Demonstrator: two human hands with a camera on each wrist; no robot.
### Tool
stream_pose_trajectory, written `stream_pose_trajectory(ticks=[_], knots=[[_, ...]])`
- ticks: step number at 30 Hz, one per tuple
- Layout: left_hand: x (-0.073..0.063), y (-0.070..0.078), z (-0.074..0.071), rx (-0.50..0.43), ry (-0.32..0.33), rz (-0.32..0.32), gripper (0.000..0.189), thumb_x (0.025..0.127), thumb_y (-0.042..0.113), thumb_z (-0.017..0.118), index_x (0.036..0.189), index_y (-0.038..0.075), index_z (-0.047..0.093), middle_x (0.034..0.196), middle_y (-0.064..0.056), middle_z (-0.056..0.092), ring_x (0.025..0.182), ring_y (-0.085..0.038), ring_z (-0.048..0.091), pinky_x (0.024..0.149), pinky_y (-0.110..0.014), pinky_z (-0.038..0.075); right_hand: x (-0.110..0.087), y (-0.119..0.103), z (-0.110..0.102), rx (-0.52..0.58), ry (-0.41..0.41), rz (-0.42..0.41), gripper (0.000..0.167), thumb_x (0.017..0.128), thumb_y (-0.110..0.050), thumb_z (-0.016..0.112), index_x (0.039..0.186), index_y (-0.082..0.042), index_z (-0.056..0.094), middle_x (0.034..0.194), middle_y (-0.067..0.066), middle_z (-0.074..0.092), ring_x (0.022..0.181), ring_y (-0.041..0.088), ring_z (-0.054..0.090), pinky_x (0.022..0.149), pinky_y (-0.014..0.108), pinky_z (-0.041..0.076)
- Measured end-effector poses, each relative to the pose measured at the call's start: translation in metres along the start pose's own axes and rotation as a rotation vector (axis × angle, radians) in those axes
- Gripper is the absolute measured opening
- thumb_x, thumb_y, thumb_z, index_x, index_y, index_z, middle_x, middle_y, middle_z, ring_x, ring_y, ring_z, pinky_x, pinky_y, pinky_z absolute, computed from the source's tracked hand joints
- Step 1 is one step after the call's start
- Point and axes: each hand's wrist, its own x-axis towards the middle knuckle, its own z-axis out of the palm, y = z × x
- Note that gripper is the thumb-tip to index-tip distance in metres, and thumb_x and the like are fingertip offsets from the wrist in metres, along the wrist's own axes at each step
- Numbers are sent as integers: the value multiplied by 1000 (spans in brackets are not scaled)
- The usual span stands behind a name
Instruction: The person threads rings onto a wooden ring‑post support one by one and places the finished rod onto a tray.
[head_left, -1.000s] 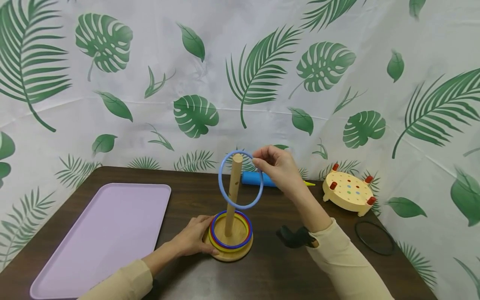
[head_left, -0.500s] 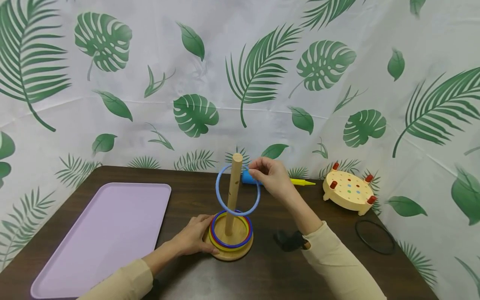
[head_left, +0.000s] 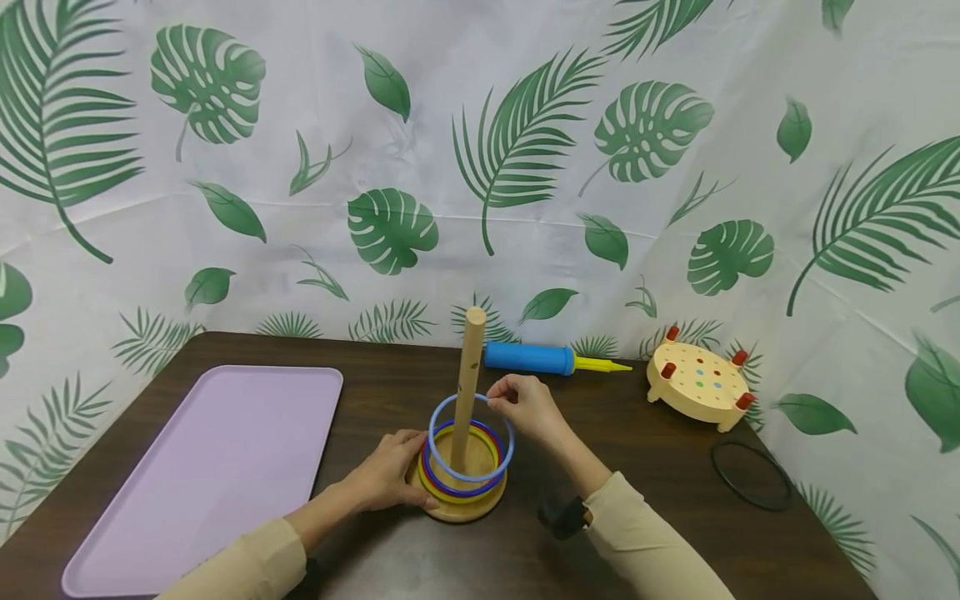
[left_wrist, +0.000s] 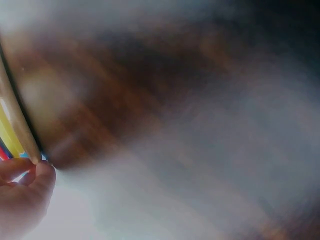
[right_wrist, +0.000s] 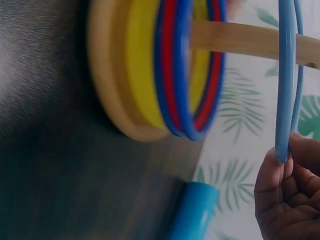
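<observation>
A wooden post [head_left: 470, 358] stands upright on a round wooden base [head_left: 459, 515]. Yellow [right_wrist: 141, 65], red [right_wrist: 170, 65] and dark blue rings [right_wrist: 183, 75] lie stacked around its foot. Between thumb and fingertips, my right hand [head_left: 528, 408] pinches the edge of a light blue ring [right_wrist: 286, 75]. That ring encircles the post and hangs above the stack, with a gap showing in the right wrist view. My left hand [head_left: 386, 471] grips the left edge of the base, thumb in front; its thumb and finger [left_wrist: 42, 180] show at the base's edge in the left wrist view.
On the left of the dark table [head_left: 390, 550] lies a lilac tray [head_left: 225, 450]. A blue pump [head_left: 528, 358] with a yellow nozzle is behind the post. Far right stand a cream pegged board with red legs [head_left: 697, 379] and a thin black loop [head_left: 750, 475].
My right hand has come down and slightly left, lowering the light blue ring along the post toward the stacked rings. The left hand has stayed on the base.
</observation>
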Motion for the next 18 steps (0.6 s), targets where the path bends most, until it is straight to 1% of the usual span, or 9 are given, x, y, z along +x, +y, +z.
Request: stream_pose_trajectory(ticks=[7,13,18], knots=[[0,-2,1,1,2,12,91,62,36,86,133,-6,47,127,-23,50,114,-40,44,95,-54,39,0,10,14,10,-29,40,5,82,-7,71,80,-4,67,69,-1,61,63,10,52,57,22,44],[0,0,-1,-3,-1,6,92,62,37,86,133,-6,47,127,-23,50,114,-40,44,95,-54,39,-1,12,18,-2,-42,61,6,82,-8,71,79,-4,67,68,-2,61,63,8,51,56,22,44],[0,0,0,-26,17,25,91,62,36,86,131,-8,48,125,-23,51,113,-41,45,94,-55,38,-1,16,21,-17,-46,63,4,82,-8,70,79,-6,68,68,-2,62,63,7,51,57,22,43]])
